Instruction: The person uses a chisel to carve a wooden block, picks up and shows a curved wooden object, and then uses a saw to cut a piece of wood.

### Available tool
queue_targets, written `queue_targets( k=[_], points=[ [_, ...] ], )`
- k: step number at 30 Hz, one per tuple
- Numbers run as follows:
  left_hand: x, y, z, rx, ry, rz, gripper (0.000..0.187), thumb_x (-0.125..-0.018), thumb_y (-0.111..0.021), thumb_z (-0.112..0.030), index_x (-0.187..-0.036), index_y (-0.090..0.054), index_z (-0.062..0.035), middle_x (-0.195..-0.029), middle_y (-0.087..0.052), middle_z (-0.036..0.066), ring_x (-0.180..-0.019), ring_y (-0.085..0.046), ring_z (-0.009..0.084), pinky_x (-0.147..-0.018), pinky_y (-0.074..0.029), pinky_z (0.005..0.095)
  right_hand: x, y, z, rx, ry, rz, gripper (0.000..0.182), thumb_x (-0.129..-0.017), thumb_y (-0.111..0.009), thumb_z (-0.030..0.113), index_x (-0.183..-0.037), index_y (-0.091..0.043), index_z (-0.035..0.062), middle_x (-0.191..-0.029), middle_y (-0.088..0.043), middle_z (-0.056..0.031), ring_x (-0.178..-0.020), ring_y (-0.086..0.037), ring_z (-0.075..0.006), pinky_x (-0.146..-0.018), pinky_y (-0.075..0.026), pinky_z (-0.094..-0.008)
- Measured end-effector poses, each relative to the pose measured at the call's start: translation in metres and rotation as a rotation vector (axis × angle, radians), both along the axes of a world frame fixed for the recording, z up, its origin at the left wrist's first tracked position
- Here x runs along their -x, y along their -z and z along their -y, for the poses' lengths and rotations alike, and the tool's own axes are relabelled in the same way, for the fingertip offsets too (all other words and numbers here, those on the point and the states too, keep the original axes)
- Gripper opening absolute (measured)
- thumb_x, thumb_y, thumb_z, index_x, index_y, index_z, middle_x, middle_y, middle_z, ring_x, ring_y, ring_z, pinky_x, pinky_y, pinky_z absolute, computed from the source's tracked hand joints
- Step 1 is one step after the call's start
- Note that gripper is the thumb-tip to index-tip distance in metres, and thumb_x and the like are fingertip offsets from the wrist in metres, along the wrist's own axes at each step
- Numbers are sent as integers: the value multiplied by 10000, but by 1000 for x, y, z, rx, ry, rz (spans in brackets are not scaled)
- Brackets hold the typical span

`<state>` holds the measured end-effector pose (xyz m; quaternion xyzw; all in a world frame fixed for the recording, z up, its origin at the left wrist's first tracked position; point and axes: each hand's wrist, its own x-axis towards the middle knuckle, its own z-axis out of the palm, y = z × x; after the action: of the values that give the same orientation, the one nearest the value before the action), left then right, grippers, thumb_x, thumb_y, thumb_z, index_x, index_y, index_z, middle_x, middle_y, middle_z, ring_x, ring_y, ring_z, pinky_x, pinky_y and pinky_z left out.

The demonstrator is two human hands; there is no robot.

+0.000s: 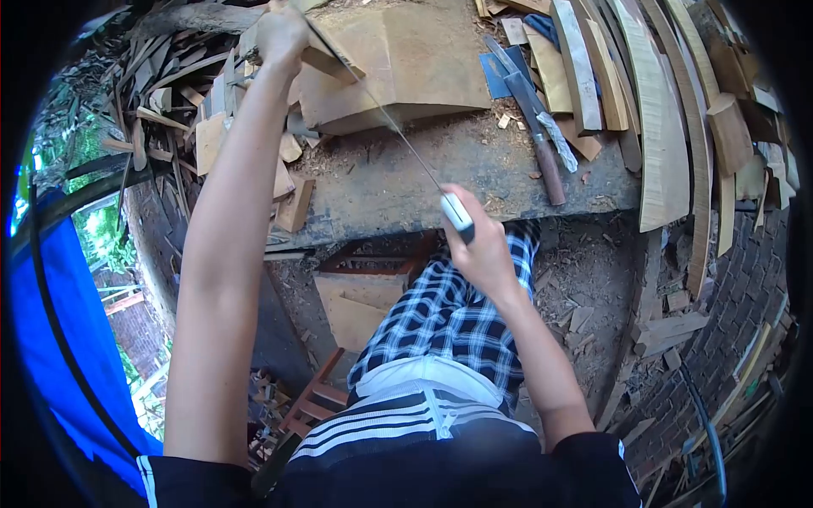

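My right hand (481, 245) is closed around the white and dark handle of a handsaw (405, 140). Its thin blade runs up and to the left, edge-on to me, and meets a small wooden block (335, 64). My left hand (283, 37) grips that block at the far end of my stretched arm; some of its fingers are hidden at the top of the view. Beneath the block lies a broad, angled wooden board (398, 63) on the workbench (373, 182).
A long tool with a brown handle (550, 172) lies on the bench at the right. Curved wooden strips (660, 144) stand beyond it. Scrap wood (174, 102) is heaped at the left, and an offcut (295, 206) sits by the front edge. A blue tarp (63, 330) hangs at far left.
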<state>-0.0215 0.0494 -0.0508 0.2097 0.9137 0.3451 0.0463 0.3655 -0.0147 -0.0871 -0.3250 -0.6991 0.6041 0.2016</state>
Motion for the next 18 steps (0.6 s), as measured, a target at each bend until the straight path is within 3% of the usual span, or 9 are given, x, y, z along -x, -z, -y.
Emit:
queue_targets(
  k=[2, 4, 6, 7, 11, 15, 18],
  points=[
    [-5, -6, -3, -58, -7, 50, 416, -853, -505, -251, -975, -614, 131, -891, -658, 244, -799, -657, 308, -682, -503, 399, 39, -4, -17, -51, -57, 53, 515, -781, -592, 32, -1270, -464, 129, -870, -660, -228, -807, -633, -428, -689, -525, -476],
    [3, -5, -2, -101, 35, 13, 305, -871, -497, -199, -882, -568, 97, -732, -582, 108, -660, -602, 196, -596, -476, 345, 123, -8, -43, -77, -69, 138, 463, -788, -577, 44, -1234, -472, 113, -795, -649, -234, -779, -635, -430, -673, -510, -520],
    [-19, -21, -6, -203, -1, 159, 308, -876, -512, -206, -889, -569, 96, -741, -580, 104, -643, -598, 197, -583, -481, 353, 114, 1, -32, -104, -46, 121, 467, -781, -595, 44, -1227, -474, 103, -825, -654, -230, -794, -641, -423, -667, -511, -526],
    [14, -3, -1, -163, -1, 117, 312, -885, -520, -213, -907, -572, 94, -764, -587, 107, -638, -603, 199, -575, -485, 358, 95, 1, -24, -92, -38, 70, 496, -772, -604, 37, -1243, -465, 102, -844, -656, -228, -801, -646, -416, -658, -519, -516],
    [10, -12, -1, -186, 21, 127, 318, -896, -524, -223, -911, -573, 91, -773, -591, 109, -662, -614, 200, -592, -497, 355, 2, 27, 20, -169, 36, -66, 674, -711, -614, -8, -1334, -402, 135, -864, -657, -211, -797, -655, -399, -645, -533, -473],
    [9, -11, -1, -184, 13, 241, 322, -929, -509, -212, -1030, -550, 91, -916, -618, 142, -742, -644, 221, -658, -529, 350, 62, 7, -15, -127, -36, 24, 614, -723, -608, -14, -1299, -425, 96, -870, -659, -215, -807, -660, -384, -628, -538, -463],
    [10, -11, -1, -247, 14, 226, 346, -898, -532, -204, -986, -570, 128, -876, -612, 161, -726, -607, 208, -641, -486, 342, 116, 10, -30, -89, -54, 105, 593, -731, -603, -9, -1290, -431, 93, -856, -662, -205, -787, -659, -384, -633, -537, -470]
  ],
)
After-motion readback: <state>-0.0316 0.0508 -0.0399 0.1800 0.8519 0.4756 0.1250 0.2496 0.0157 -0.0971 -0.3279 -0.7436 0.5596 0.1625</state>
